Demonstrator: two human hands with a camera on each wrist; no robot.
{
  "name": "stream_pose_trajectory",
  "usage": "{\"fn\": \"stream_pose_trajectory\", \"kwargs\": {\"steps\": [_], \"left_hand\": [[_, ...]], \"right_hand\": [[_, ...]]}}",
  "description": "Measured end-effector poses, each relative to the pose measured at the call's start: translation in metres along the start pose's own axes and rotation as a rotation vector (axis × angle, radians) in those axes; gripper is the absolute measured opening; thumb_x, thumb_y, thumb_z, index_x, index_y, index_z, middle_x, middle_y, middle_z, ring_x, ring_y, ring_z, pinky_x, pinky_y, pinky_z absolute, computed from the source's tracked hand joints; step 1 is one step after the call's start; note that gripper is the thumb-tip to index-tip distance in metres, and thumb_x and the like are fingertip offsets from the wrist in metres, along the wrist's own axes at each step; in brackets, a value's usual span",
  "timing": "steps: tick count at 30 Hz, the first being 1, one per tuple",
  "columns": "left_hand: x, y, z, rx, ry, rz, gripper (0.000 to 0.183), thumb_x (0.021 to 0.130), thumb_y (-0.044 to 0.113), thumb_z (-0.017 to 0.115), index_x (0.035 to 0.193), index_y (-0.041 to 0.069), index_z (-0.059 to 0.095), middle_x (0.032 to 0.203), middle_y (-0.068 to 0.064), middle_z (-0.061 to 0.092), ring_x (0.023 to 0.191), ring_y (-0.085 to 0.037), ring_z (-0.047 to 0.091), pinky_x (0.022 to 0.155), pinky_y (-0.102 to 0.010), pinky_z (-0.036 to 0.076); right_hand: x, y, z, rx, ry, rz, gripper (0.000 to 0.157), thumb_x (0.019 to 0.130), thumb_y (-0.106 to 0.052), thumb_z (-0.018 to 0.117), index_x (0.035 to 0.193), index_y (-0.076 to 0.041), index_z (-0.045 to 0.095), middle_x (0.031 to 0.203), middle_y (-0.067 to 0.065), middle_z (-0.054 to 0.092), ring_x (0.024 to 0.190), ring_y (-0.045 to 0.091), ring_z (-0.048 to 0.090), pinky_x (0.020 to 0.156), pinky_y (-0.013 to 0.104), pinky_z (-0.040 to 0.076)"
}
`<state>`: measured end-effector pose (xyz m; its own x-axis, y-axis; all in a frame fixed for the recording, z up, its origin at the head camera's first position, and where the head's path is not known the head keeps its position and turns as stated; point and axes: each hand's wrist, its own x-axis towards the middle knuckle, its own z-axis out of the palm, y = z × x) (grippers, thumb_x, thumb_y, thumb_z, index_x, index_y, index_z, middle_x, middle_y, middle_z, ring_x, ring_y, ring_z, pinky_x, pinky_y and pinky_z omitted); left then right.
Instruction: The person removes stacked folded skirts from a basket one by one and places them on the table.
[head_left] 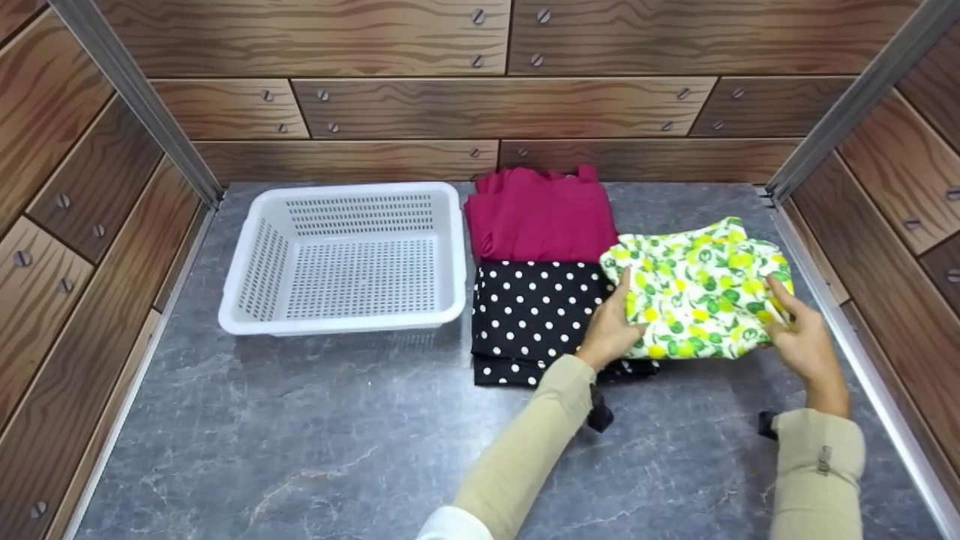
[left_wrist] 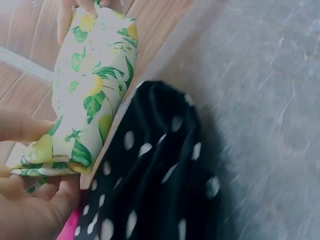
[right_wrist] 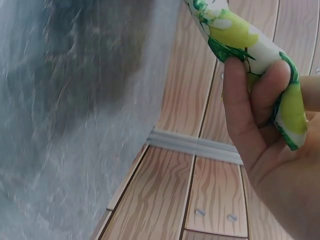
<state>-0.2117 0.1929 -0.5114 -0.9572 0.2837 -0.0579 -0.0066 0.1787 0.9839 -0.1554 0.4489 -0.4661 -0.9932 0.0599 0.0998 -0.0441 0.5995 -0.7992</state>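
Note:
A folded lemon-print cloth (head_left: 701, 292), white with yellow fruit and green leaves, is held up between both hands. My left hand (head_left: 613, 326) grips its left edge, thumb on top and fingers beneath, as the left wrist view (left_wrist: 35, 200) also shows. At the opposite edge my right hand (head_left: 806, 341) pinches the cloth, its fingers curled under a fold in the right wrist view (right_wrist: 270, 130). Below and to the left lies a folded black cloth with white dots (head_left: 525, 307), partly covered by the left hand and the lemon cloth. Behind it sits a folded magenta cloth (head_left: 547, 214).
A white perforated plastic basket (head_left: 341, 322) with nothing in it stands left of the folded cloths. Everything rests on a grey marbled tabletop (head_left: 300, 435). Wood-patterned walls (head_left: 420, 109) with metal corner rails (head_left: 142, 97) enclose the back and sides.

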Motion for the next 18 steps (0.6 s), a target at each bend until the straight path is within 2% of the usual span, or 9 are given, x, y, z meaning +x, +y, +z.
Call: {"fn": "stream_pose_trajectory", "kwargs": {"steps": [5, 8, 9, 10, 12, 13, 14, 16, 18], "left_hand": [[0.003, 0.000, 0.015, 0.040, -0.006, -0.039, 0.102, 0.080, -0.016, 0.067, 0.162, 0.028, 0.026, 0.157, -0.003, 0.042, 0.107, -0.012, 0.058, 0.053, -0.020, 0.048], [0.004, 0.000, 0.022, 0.026, -0.031, -0.039, 0.103, 0.080, -0.017, 0.065, 0.163, 0.029, 0.025, 0.157, -0.002, 0.042, 0.091, -0.017, 0.063, 0.052, -0.021, 0.048], [0.004, -0.001, 0.024, 0.026, -0.042, -0.037, 0.102, 0.079, -0.017, 0.065, 0.163, 0.027, 0.026, 0.158, -0.002, 0.041, 0.089, -0.015, 0.062, 0.053, -0.021, 0.048], [0.004, -0.002, 0.026, 0.037, -0.053, -0.033, 0.100, 0.079, -0.016, 0.065, 0.162, 0.024, 0.028, 0.157, -0.002, 0.042, 0.096, -0.011, 0.060, 0.058, -0.020, 0.049], [0.003, -0.005, 0.029, 0.065, -0.102, -0.029, 0.092, 0.079, -0.014, 0.068, 0.159, 0.017, 0.035, 0.155, -0.001, 0.046, 0.096, -0.009, 0.060, 0.074, -0.019, 0.051], [0.002, -0.007, 0.031, 0.082, -0.133, -0.033, 0.088, 0.080, -0.012, 0.069, 0.158, 0.014, 0.039, 0.155, -0.002, 0.046, 0.107, -0.006, 0.058, 0.083, -0.018, 0.050], [0.002, -0.008, 0.032, 0.105, -0.160, -0.034, 0.083, 0.080, -0.010, 0.071, 0.155, 0.011, 0.043, 0.153, -0.002, 0.048, 0.117, -0.004, 0.054, 0.092, -0.018, 0.046], [0.000, -0.011, 0.034, 0.144, -0.210, -0.034, 0.076, 0.081, -0.004, 0.075, 0.151, 0.007, 0.048, 0.150, -0.004, 0.051, 0.131, -0.006, 0.045, 0.105, -0.018, 0.037], [0.000, -0.013, 0.036, 0.170, -0.247, -0.036, 0.073, 0.083, 0.001, 0.075, 0.151, 0.005, 0.048, 0.150, -0.007, 0.050, 0.136, -0.010, 0.043, 0.109, -0.020, 0.034]], "right_hand": [[-0.003, 0.010, -0.004, -0.077, 0.023, 0.001, 0.071, 0.091, 0.014, 0.039, 0.159, -0.004, 0.025, 0.150, 0.043, 0.028, 0.041, 0.003, 0.025, 0.043, 0.020, 0.036], [-0.002, 0.015, -0.004, -0.128, 0.047, 0.005, 0.072, 0.089, 0.014, 0.041, 0.158, -0.004, 0.029, 0.148, 0.042, 0.033, 0.041, 0.003, 0.024, 0.042, 0.020, 0.033], [-0.001, 0.017, -0.003, -0.142, 0.052, 0.010, 0.072, 0.089, 0.014, 0.041, 0.158, -0.005, 0.030, 0.147, 0.041, 0.034, 0.042, 0.005, 0.024, 0.042, 0.021, 0.032], [-0.001, 0.018, -0.002, -0.155, 0.050, 0.019, 0.072, 0.089, 0.013, 0.041, 0.158, -0.006, 0.031, 0.148, 0.040, 0.035, 0.045, 0.009, 0.032, 0.042, 0.021, 0.033], [0.000, 0.022, 0.000, -0.167, 0.035, 0.041, 0.073, 0.089, 0.013, 0.041, 0.158, -0.006, 0.030, 0.150, 0.038, 0.034, 0.062, 0.022, 0.058, 0.043, 0.022, 0.034], [0.001, 0.025, 0.001, -0.181, 0.029, 0.055, 0.073, 0.089, 0.013, 0.041, 0.158, -0.006, 0.030, 0.150, 0.038, 0.034, 0.079, 0.033, 0.065, 0.044, 0.022, 0.034], [0.001, 0.028, 0.001, -0.192, 0.027, 0.069, 0.073, 0.089, 0.013, 0.041, 0.158, -0.006, 0.030, 0.149, 0.038, 0.035, 0.097, 0.043, 0.064, 0.045, 0.023, 0.035], [0.000, 0.034, 0.002, -0.193, 0.028, 0.100, 0.072, 0.088, 0.013, 0.041, 0.158, -0.004, 0.030, 0.149, 0.038, 0.035, 0.127, 0.056, 0.045, 0.047, 0.024, 0.035], [0.001, 0.040, 0.002, -0.220, 0.068, 0.122, 0.071, 0.087, 0.012, 0.043, 0.156, -0.002, 0.034, 0.146, 0.039, 0.038, 0.131, 0.056, 0.040, 0.053, 0.027, 0.038]]}}
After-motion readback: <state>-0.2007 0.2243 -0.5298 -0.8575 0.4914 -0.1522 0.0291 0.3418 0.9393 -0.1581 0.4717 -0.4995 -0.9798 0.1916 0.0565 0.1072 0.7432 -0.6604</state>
